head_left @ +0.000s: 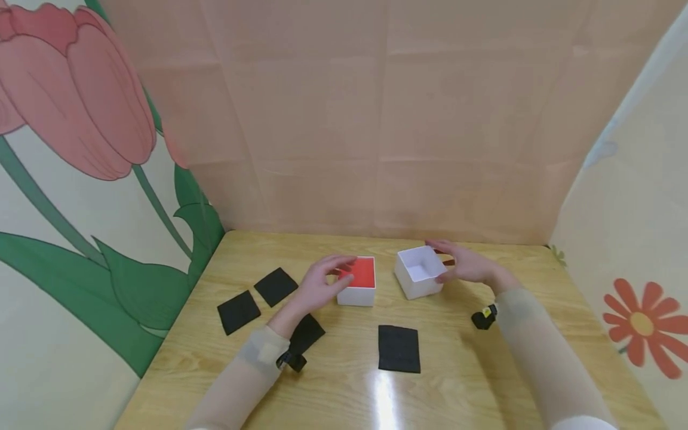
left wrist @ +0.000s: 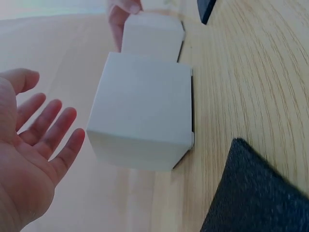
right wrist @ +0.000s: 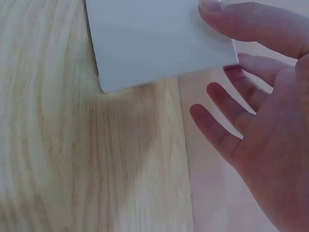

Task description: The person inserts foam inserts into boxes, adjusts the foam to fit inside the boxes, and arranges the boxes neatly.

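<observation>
My left hand (head_left: 318, 286) is beside a small white box with a red top (head_left: 363, 273), fingers spread and relaxed. In the left wrist view, a gap shows between those fingertips and the white box (left wrist: 142, 96). To its right, an open white box (head_left: 417, 288) has a bare white inside. My right hand (head_left: 470, 264) grips this second box at its right side. The right wrist view shows the thumb on one white face (right wrist: 159, 43) and the index fingertip at the corner, the other fingers loose.
Black square pieces lie on the wooden table (head_left: 344, 370): two at the left (head_left: 276, 286), one partly hidden under the left forearm (head_left: 307, 334), and one at the front middle (head_left: 398, 349). A plain backdrop (head_left: 376, 119) stands behind the table, with flower-printed panels at both sides.
</observation>
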The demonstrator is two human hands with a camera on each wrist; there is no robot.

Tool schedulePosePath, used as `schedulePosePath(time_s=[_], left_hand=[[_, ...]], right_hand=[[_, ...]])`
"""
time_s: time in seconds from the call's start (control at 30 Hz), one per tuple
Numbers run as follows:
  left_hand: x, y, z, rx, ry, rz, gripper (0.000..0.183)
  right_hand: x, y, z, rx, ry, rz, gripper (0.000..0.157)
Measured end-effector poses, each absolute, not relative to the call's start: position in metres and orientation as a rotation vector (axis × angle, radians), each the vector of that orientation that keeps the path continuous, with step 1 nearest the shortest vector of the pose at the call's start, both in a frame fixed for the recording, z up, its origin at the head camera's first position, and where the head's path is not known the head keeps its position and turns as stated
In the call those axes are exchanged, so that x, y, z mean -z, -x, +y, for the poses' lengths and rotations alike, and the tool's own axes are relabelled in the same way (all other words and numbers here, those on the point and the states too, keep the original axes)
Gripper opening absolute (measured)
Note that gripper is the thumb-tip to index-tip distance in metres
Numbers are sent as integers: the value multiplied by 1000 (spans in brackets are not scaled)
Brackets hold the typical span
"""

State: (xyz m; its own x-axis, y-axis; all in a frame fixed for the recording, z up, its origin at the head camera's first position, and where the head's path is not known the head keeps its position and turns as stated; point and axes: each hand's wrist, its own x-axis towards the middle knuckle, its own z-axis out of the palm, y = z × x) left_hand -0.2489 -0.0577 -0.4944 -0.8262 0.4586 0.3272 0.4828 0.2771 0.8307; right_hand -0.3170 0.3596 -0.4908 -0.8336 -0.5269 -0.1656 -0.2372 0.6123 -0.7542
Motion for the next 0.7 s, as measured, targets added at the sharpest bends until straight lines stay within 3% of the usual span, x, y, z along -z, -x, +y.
schedulePosePath(time_s=[0.5, 0.7], left_hand=[[494, 234, -12, 1391, 1285, -2527, 49], [498, 221, 8, 1092, 1471, -2624, 52]], right_hand=[[501, 292, 376, 1116, 589, 2550, 102], [507, 282, 377, 1180, 562, 2510, 103]])
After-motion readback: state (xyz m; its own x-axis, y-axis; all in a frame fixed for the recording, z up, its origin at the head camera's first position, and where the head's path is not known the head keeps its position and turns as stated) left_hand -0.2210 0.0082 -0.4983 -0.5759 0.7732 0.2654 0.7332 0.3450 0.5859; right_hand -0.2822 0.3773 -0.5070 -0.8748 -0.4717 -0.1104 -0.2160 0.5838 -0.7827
